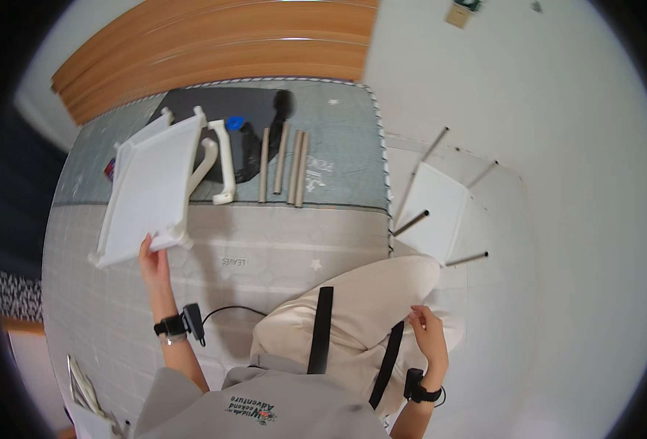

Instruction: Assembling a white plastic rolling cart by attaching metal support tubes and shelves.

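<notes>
My left hand grips the near edge of a white plastic panel, with the fingers closed on its rim. The panel has raised edges and knobbed corners and is tilted above the bed; part of a similar white piece shows behind it. My right hand hovers by my knee, its fingers loosely bent and apart, with nothing visible in them. Just right of the panel lie two curved white plastic pieces, one long and one partly hidden by the panel. Beside them are several grey-brown tubes lying roughly parallel.
On the bed, a black plastic bag and a small blue item lie beyond the tubes. A white panel with several tube legs pointing up stands on the floor at right. The wooden headboard borders the far side.
</notes>
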Demonstrator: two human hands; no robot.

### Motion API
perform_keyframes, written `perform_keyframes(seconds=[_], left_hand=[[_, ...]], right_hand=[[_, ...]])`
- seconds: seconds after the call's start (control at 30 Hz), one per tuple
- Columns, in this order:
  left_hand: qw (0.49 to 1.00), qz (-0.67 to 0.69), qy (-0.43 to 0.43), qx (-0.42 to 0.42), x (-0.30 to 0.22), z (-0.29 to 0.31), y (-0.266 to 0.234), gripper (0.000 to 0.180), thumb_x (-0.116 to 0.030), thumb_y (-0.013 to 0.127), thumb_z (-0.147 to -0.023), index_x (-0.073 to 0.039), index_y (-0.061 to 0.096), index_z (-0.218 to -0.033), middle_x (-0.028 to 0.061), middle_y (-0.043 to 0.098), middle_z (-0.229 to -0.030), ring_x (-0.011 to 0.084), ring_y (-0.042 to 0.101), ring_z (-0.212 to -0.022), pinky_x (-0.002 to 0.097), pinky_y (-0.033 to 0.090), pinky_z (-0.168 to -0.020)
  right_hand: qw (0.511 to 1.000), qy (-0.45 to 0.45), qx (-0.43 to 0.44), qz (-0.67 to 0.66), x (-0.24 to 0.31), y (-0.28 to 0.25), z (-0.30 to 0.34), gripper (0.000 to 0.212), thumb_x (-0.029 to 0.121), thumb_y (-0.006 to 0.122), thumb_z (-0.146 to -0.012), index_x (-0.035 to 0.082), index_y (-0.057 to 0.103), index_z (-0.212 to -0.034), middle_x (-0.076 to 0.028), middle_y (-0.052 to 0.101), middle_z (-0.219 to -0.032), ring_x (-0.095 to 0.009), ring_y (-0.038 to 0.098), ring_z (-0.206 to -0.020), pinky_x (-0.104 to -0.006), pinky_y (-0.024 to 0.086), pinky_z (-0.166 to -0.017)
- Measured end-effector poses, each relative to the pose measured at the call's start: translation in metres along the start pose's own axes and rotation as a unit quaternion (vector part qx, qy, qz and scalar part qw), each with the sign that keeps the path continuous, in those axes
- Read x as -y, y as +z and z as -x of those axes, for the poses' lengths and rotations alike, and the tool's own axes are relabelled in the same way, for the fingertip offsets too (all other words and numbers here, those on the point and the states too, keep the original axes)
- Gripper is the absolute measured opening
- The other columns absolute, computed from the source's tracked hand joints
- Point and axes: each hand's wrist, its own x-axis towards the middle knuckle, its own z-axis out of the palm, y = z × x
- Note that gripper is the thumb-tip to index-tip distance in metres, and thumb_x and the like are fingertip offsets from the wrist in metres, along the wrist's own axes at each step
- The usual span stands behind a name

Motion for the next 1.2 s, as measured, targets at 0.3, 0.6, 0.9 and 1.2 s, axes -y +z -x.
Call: perform_keyframes(seconds=[0.3,0.6,0.9,1.2], left_hand=[[0.991,0.087,-0.04,0.09,-0.022,0.038,0.069,0.029,-0.01,0.056,-0.08,0.005,0.048,-0.104,0.0142,0.053,-0.106,0.0231,0.051,-0.1,0.0332,0.042,-0.089],[0.985,0.009,-0.053,0.162,0.0,0.074,0.131,0.032,-0.013,0.055,-0.081,0.004,0.045,-0.107,0.0129,0.053,-0.105,0.0229,0.051,-0.1,0.0333,0.042,-0.088],[0.979,0.055,-0.113,0.159,0.01,0.081,0.121,0.041,-0.006,0.056,-0.078,0.004,0.041,-0.115,0.0131,0.049,-0.113,0.025,0.047,-0.107,0.0387,0.039,-0.093],[0.986,0.009,-0.09,0.14,0.005,0.083,0.1,0.045,-0.006,0.057,-0.076,0.004,0.039,-0.116,0.0144,0.047,-0.115,0.026,0.046,-0.108,0.0392,0.038,-0.094]], right_hand=[[0.999,-0.018,-0.047,-0.02,-0.019,-0.006,0.017,0.02,0.012,0.053,-0.082,-0.002,0.054,-0.096,-0.017,0.061,-0.079,-0.025,0.06,-0.072,-0.0303,0.045,-0.065],[0.996,0.009,-0.069,-0.053,-0.033,-0.011,0.048,0.019,0.012,0.053,-0.082,-0.002,0.055,-0.095,-0.018,0.061,-0.08,-0.026,0.059,-0.071,-0.0307,0.046,-0.066],[0.992,0.04,-0.1,-0.058,-0.047,-0.009,0.066,0.02,0.014,0.053,-0.082,-0.001,0.056,-0.095,-0.018,0.06,-0.073,-0.026,0.058,-0.065,-0.0299,0.044,-0.062],[0.993,0.008,-0.103,-0.05,-0.065,0.009,0.048,0.019,0.014,0.053,-0.081,0.0,0.056,-0.094,-0.017,0.06,-0.071,-0.028,0.057,-0.064,-0.0324,0.044,-0.06]])
